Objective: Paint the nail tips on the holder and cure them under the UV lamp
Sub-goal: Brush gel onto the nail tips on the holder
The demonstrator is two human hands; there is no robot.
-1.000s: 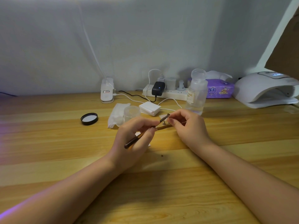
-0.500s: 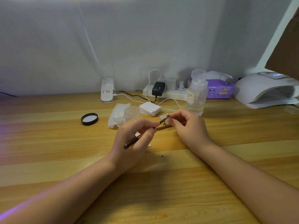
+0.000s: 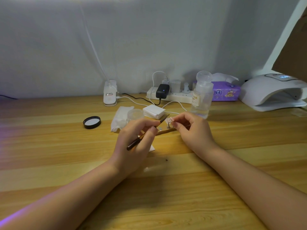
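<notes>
My right hand point(image 3: 191, 130) covers most of the holder point(image 3: 166, 131). The nail tip point(image 3: 169, 120) is too small to read. The UV lamp point(image 3: 272, 92) runs off the right edge.

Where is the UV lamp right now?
In the head view the white UV lamp sits at the far right of the wooden table, against the wall, just right of the purple tissue pack.

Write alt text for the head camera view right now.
The left hand holds a thin brush to a nail tip pinched by the right hand, above a wooden holder on the table. A white UV lamp sits far right.
</notes>
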